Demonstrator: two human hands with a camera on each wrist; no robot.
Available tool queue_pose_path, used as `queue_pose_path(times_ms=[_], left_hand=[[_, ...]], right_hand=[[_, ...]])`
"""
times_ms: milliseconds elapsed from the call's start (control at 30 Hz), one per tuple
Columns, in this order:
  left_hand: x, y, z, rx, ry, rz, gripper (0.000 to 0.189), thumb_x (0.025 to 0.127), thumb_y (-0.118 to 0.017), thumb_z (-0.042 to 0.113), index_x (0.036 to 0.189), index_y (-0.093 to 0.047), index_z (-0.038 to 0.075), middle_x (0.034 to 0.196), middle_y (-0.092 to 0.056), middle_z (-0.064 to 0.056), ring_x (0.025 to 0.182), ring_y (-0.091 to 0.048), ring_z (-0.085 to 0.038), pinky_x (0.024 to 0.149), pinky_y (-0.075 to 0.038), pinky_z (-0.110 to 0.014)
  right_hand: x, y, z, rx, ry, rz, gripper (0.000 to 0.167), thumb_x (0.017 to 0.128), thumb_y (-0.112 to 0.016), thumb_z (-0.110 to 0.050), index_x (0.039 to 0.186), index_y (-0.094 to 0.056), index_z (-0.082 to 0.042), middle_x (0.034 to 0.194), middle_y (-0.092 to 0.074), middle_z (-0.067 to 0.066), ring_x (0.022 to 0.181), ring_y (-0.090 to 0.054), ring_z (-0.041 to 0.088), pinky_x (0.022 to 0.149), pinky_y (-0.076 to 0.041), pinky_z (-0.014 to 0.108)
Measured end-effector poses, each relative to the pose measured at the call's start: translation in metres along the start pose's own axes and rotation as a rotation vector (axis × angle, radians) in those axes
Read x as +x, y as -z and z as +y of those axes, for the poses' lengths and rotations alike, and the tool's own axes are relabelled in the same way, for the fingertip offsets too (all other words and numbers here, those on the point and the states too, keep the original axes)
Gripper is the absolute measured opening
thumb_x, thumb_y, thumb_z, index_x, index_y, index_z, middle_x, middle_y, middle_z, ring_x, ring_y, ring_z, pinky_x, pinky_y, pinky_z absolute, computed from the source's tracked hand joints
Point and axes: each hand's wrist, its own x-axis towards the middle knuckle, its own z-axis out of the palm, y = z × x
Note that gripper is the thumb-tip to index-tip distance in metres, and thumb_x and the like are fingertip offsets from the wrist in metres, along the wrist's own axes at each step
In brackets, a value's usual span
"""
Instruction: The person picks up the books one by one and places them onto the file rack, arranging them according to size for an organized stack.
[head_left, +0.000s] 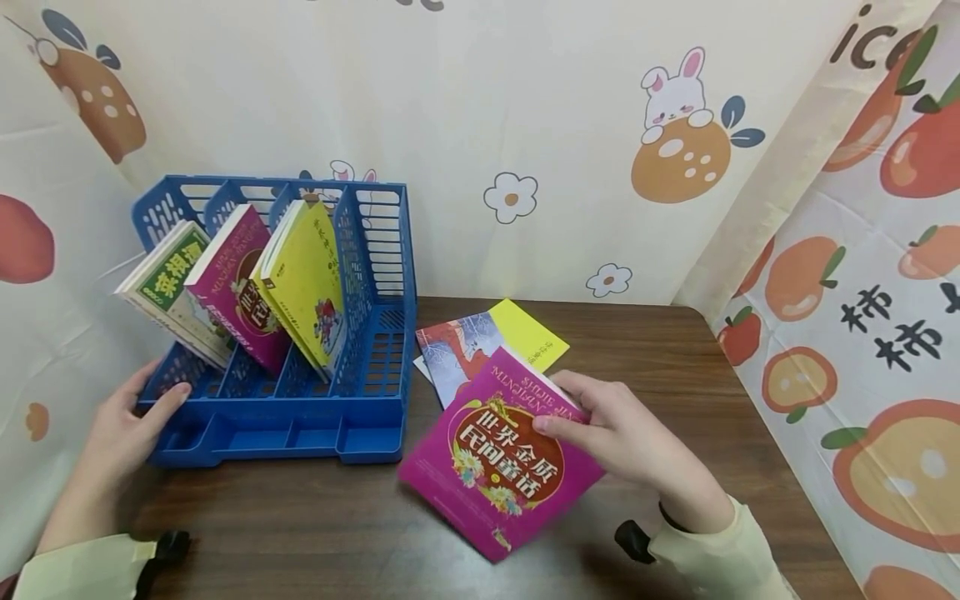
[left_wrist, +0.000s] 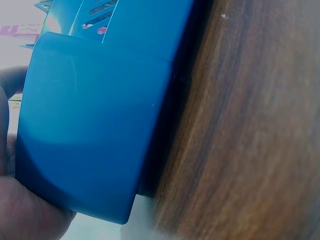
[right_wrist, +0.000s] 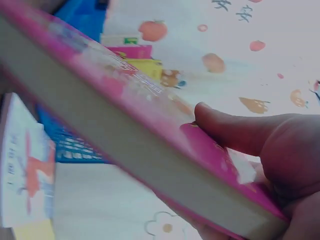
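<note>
My right hand (head_left: 618, 425) grips a thick magenta book (head_left: 480, 500) by its upper right edge, thumb on the front cover. In the right wrist view the same book (right_wrist: 150, 145) shows its cream page edge, with the thumb on one side and fingers partly hidden behind. At the left, my left hand (head_left: 131, 425) holds the front left corner of a blue desktop file rack (head_left: 300, 425), thumb over the front rim. Several books stand tilted in its slots: a green-and-white one (head_left: 176, 283), a magenta one (head_left: 243, 292) and yellow ones (head_left: 311, 283).
Beyond the held book, a blue picture book (head_left: 457, 346) and a yellow book (head_left: 528, 329) lie overlapping on the brown wooden table (head_left: 660, 358). The rack's rightmost slot (head_left: 382, 342) shows no book. A printed cloth (head_left: 525, 125) hangs behind and at both sides.
</note>
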Motion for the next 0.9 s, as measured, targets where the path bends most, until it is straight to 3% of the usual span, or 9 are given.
queue_pose_path(times_ms=[367, 533, 733, 900], left_hand=[[0.001, 0.0, -0.001, -0.006, 0.017, -0.006, 0.084, 0.114, -0.052, 0.042, 0.174, -0.009, 0.0, 0.162, -0.024, -0.052, 0.14, -0.027, -0.071, 0.11, -0.022, -0.092], [0.002, 0.001, -0.003, -0.011, 0.013, -0.002, 0.086, 0.113, -0.054, 0.043, 0.173, -0.01, -0.001, 0.162, -0.025, -0.051, 0.139, -0.027, -0.071, 0.108, -0.022, -0.093], [0.003, 0.001, -0.002, 0.007, 0.002, 0.003, 0.086, 0.113, -0.054, 0.043, 0.173, -0.01, -0.001, 0.162, -0.025, -0.051, 0.14, -0.027, -0.071, 0.109, -0.021, -0.093], [0.002, 0.001, -0.003, 0.038, -0.005, 0.014, 0.084, 0.113, -0.053, 0.042, 0.173, -0.013, -0.001, 0.162, -0.023, -0.051, 0.144, -0.025, -0.074, 0.11, -0.019, -0.092]], right_hand=[[0.008, 0.019, -0.021, -0.06, 0.035, 0.232, 0.03, 0.099, -0.085, -0.025, 0.124, -0.076, -0.011, 0.106, -0.082, 0.006, 0.086, -0.08, 0.019, 0.07, -0.067, 0.035], [0.012, 0.024, -0.031, -0.086, 0.101, 0.319, 0.03, 0.099, -0.085, -0.023, 0.125, -0.078, -0.011, 0.106, -0.082, 0.006, 0.087, -0.08, 0.019, 0.07, -0.067, 0.034], [0.018, 0.028, -0.033, -0.13, 0.205, 0.363, 0.029, 0.097, -0.086, -0.017, 0.125, -0.08, -0.012, 0.109, -0.082, 0.003, 0.091, -0.079, 0.018, 0.074, -0.067, 0.034], [0.019, 0.03, -0.029, -0.033, 0.153, 0.353, 0.029, 0.099, -0.084, -0.019, 0.127, -0.078, -0.013, 0.108, -0.082, 0.002, 0.09, -0.08, 0.021, 0.074, -0.068, 0.039]])
